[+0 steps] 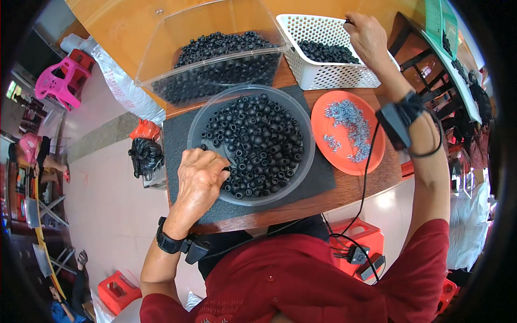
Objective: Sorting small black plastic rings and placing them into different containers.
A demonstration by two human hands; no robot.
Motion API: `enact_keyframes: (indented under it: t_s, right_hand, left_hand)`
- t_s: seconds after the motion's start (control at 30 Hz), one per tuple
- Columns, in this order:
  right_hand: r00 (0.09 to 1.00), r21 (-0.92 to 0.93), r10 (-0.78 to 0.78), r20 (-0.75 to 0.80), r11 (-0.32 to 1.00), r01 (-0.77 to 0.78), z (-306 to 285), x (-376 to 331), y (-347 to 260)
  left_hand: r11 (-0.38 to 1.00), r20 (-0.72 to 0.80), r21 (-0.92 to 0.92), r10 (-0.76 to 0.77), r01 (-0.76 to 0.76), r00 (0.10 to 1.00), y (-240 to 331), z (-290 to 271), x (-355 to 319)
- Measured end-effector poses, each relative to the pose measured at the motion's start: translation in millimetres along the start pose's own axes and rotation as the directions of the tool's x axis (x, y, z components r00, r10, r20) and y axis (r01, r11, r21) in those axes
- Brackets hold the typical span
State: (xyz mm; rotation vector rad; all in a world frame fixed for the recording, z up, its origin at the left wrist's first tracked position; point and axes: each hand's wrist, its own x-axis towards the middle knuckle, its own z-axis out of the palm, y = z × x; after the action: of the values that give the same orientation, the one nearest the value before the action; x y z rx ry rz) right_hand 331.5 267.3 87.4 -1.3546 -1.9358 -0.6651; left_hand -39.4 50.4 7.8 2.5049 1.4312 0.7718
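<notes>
Left hand (200, 177) fingers curled among ribbed black rubber rings (258, 142); right hand (367, 33) pinching something, unclear what.

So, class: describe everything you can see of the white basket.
The white basket looks like plastic, rectangular, with perforated lattice walls and a plain rim. It stands upright at the far right of the wooden table, behind the orange plate. Small black ring-shaped parts lie inside. The right hand reaches over its far rim.
</notes>
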Motion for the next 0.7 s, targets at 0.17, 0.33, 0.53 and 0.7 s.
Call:
enact_keyframes:
  t_s: [0.17,0.33,0.53,0.7]
  right_hand:
    - [0.984,-0.001,0.155,0.088,0.988,-0.156,15,2,-10]
    - [0.993,0.27,0.027,0.115,0.961,-0.057,-6,-29,-61]
    - [0.988,0.404,-0.155,-0.007,0.903,0.145,-44,-70,-103]
    - [0.982,0.475,-0.185,0.041,0.868,0.144,-70,-92,-117]
  left_hand:
    - [1.0,-0.011,0.027,-0.007,0.007,1.0,0,-4,2]
    - [0.998,-0.073,-0.062,-0.022,0.017,0.997,11,-1,7]
    - [0.998,-0.029,-0.036,0.057,-0.058,0.998,13,9,14]
    - [0.996,-0.024,-0.001,0.086,-0.086,0.996,16,14,18]
